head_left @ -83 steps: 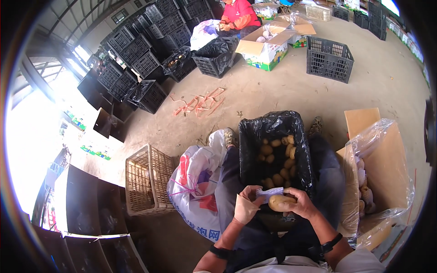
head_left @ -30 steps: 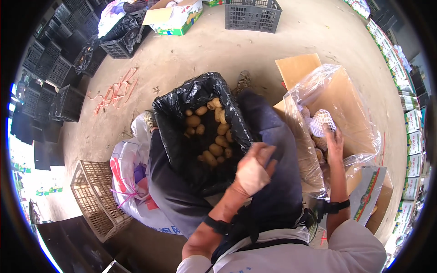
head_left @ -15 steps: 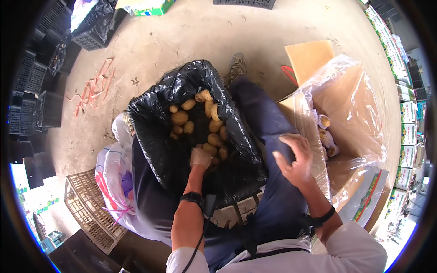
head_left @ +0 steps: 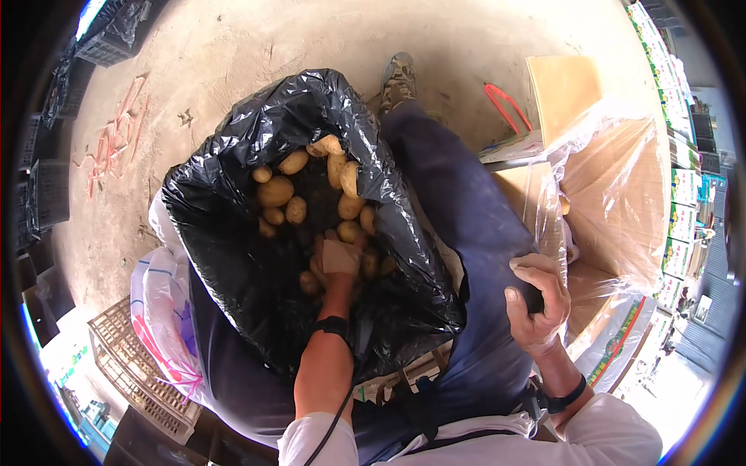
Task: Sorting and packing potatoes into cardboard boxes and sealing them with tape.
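My left hand [head_left: 339, 256] reaches down among the potatoes [head_left: 276, 193] in a container lined with a black plastic bag [head_left: 225, 256]. It touches the potatoes around it. Its fingertips are hidden, so whether it grips one does not show. The potatoes are loose, tan and of mixed sizes, lying mostly along the far and right inner sides. Over my right thigh is my right hand [head_left: 540, 304], open, with thumb and curved fingers apart and nothing held.
Right of my leg stands a cardboard box [head_left: 614, 194] with a clear plastic liner. At left are a white plastic bag [head_left: 159, 311] and a tan plastic crate [head_left: 136, 365]. Pinkish straps [head_left: 116, 147] and a red strap [head_left: 505, 107] lie on the floor.
The view has shifted, and the lined container appears larger. My left hand stays down among the potatoes. My right hand has moved back along my thigh, its fingers more curled.
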Tool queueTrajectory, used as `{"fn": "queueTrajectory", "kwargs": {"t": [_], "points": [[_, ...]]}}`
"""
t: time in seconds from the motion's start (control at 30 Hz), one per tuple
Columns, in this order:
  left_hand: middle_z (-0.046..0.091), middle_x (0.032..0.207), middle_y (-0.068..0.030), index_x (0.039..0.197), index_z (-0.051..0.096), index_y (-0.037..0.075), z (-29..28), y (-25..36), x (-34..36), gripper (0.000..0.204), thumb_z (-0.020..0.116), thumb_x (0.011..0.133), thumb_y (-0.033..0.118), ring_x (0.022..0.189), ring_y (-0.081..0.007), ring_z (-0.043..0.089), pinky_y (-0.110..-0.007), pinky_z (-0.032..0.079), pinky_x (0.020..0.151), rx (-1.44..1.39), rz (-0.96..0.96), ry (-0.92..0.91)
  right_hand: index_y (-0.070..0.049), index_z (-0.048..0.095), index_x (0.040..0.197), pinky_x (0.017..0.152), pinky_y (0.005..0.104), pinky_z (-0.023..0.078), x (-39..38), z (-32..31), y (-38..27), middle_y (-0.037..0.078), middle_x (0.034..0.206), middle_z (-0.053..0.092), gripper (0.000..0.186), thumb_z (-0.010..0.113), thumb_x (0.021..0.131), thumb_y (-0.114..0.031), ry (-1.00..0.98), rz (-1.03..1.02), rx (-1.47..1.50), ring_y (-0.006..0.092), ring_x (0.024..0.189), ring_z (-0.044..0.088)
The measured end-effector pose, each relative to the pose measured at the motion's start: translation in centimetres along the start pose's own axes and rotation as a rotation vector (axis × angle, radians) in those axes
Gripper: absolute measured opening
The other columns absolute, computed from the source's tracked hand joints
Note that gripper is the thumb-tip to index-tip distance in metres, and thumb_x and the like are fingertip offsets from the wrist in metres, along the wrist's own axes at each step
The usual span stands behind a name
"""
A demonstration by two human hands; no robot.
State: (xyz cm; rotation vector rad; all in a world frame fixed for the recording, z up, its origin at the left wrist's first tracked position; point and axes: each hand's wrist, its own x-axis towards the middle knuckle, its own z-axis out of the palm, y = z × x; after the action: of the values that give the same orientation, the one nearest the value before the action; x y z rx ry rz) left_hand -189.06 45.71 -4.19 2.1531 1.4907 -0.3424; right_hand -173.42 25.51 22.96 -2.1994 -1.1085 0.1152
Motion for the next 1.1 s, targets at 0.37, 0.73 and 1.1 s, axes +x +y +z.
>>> {"fn": "queueTrajectory", "kwargs": {"t": [0.37,0.73,1.1], "points": [[0.071,0.097,-0.0163,0.106,0.062,-0.005,-3.8,-3.4,0.5,0.052,0.083,0.072,0.028,0.085,-0.0237,0.069,-0.035,0.054,0.072,-0.654,0.09,0.02,-0.003,0.062,0.1,0.082,0.0393,0.048,0.1,0.5,-1.6,0.012,0.096,0.066,0.028,0.074,0.074,-0.002,0.021,-0.056,0.004,0.0286,0.088,0.063],[0.069,0.092,-0.0095,0.107,0.063,-0.006,-19.4,4.3,-17.3,0.04,0.075,0.086,0.026,0.082,-0.0114,0.062,-0.029,0.052,0.075,-0.969,0.561,-0.073,-0.007,0.059,0.119,0.086,0.0324,0.053,-4.1,7.9,-7.1,0.006,0.108,0.064,0.04,0.057,0.099,-0.04,-0.417,0.868,1.535,0.0168,0.099,0.064],[0.056,0.099,-0.013,0.118,0.06,0.002,-18.9,18.9,-30.6,0.038,0.062,0.095,0.032,0.086,-0.0249,0.057,-0.038,0.048,0.079,-0.903,1.153,0.144,-0.011,0.06,0.117,0.085,0.0333,0.054,-8.7,-3.3,-3.3,0.007,0.106,0.067,0.047,0.054,0.096,-0.053,0.203,0.532,2.211,0.0205,0.095,0.066]]}}
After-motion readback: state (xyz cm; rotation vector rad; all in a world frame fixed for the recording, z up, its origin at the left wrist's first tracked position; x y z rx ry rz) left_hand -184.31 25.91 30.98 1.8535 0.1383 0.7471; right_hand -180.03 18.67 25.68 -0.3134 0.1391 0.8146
